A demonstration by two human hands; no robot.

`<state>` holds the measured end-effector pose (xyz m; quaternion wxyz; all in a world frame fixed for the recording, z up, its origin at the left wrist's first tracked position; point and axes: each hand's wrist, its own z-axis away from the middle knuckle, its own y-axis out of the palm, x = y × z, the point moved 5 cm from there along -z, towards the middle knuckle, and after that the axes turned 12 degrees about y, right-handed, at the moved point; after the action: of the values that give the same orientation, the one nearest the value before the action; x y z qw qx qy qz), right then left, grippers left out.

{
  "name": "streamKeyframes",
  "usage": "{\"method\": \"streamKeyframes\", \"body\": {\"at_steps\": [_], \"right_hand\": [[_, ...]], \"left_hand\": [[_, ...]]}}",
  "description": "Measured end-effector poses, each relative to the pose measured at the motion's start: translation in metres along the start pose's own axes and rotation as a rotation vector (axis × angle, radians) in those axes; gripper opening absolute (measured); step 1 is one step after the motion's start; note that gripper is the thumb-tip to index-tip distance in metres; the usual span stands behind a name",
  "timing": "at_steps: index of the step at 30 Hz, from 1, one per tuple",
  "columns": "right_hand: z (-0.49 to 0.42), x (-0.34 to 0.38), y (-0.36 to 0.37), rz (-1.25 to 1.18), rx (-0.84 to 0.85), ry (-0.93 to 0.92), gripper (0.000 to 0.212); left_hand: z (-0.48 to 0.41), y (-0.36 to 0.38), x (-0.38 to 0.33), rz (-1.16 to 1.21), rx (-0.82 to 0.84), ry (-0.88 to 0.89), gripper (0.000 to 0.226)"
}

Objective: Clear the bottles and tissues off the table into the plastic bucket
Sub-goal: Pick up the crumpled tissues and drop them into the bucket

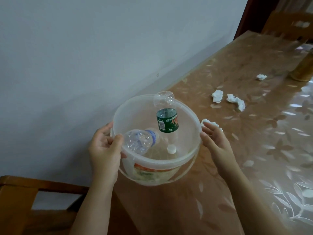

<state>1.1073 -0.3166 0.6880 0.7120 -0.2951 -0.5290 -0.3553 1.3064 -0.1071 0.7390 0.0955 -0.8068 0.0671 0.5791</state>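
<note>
A clear plastic bucket (184, 158) is held at the table's near left corner. My left hand (103, 150) grips its left rim, thumb over the edge. My right hand (215, 141) rests against its right rim. Inside lie two empty bottles: one with a green label (167, 122) standing cap down, its base poking over the far rim, and one with a blue label (140, 141) lying on its side. A crumpled tissue (211, 123) lies just behind my right fingers. More tissues (217, 95) (237, 101) (261, 76) lie farther back on the table.
The table (254, 150) has a glossy brown floral cover and stands against a pale wall. A wooden chair (20, 200) sits at lower left. A wooden cylinder (303, 68) stands at the far right, with another chair behind it.
</note>
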Motion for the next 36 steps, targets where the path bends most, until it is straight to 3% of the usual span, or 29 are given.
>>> {"method": "streamKeyframes", "body": {"at_steps": [4, 12, 23, 30, 36], "right_hand": [[-0.034, -0.018, -0.027, 0.073, -0.109, 0.016, 0.036], [-0.100, -0.067, -0.075, 0.206, -0.309, 0.102, 0.043], [-0.144, -0.111, -0.089, 0.530, -0.376, 0.182, 0.050], [-0.145, -0.112, -0.084, 0.467, -0.354, 0.174, 0.040], [-0.133, -0.118, -0.082, 0.359, -0.387, 0.209, 0.014]], "left_hand": [[-0.008, 0.013, 0.002, -0.011, -0.013, -0.001, 0.040], [-0.023, 0.034, 0.005, -0.035, -0.035, 0.034, 0.041], [-0.032, 0.052, 0.004, -0.048, -0.047, 0.060, 0.040], [-0.030, 0.049, 0.000, -0.055, -0.042, 0.066, 0.037], [-0.027, 0.042, -0.001, -0.030, -0.055, 0.048, 0.037]]}}
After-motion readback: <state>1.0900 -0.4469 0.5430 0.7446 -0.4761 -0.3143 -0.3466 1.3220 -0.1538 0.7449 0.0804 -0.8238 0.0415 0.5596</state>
